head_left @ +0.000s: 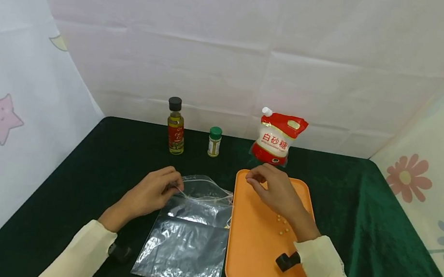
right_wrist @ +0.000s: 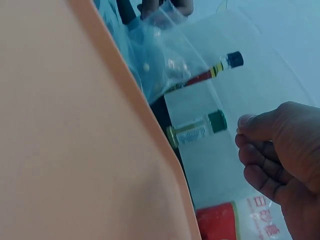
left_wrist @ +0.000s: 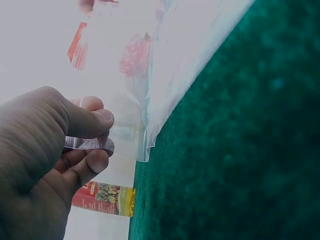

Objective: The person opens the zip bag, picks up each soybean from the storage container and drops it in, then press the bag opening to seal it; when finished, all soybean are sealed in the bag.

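Observation:
A clear zip bag [head_left: 185, 250] lies on the dark green cloth, its mouth spread apart. My left hand [head_left: 156, 189] pinches the left edge of that mouth; in the left wrist view the thumb and a finger of the left hand [left_wrist: 65, 145] grip the clear film. Above the upper part of an orange tray [head_left: 249, 265] is my right hand [head_left: 276, 192], fingers bent. In the right wrist view, a tiny pale piece shows between thumb and forefinger of the right hand [right_wrist: 285, 155]. Several small pale pieces [head_left: 283, 221] lie on the tray. Another pale piece [right_wrist: 146, 66] shows in the bag.
Behind the bag stand an oil bottle [head_left: 176, 133] with a black cap and a small green-capped jar [head_left: 214, 143]. A red and white sugar pouch [head_left: 275, 140] stands behind the tray. The tray's left edge is beside the bag.

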Motion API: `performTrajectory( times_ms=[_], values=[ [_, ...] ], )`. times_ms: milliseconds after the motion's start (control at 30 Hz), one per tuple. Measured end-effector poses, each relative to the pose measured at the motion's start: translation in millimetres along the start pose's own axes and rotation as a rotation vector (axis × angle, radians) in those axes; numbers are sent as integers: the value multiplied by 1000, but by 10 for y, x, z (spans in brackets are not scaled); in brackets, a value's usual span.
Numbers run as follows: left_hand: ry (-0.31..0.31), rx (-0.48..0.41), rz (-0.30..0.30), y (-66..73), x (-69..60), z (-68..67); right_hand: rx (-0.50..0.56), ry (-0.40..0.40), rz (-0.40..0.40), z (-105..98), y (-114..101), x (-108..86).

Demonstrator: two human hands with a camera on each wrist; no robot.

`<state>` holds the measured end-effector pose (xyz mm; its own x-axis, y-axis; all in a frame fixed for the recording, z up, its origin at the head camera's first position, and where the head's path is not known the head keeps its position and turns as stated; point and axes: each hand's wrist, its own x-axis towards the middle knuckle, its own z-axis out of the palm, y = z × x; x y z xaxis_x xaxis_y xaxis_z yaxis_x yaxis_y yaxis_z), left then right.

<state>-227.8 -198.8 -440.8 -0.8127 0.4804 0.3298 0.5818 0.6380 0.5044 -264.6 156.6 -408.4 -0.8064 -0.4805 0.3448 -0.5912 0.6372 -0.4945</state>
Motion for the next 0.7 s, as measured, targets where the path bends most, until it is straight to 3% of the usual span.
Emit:
performTrajectory(
  times_ms=[400,700],
  values=[
    [-3,-6,15,-25,-6,14,203,14,-119,151,-251,-14],
    [7,-6,27,-22,-13,13,227,-9,-164,231,-354,-9]
  ],
)
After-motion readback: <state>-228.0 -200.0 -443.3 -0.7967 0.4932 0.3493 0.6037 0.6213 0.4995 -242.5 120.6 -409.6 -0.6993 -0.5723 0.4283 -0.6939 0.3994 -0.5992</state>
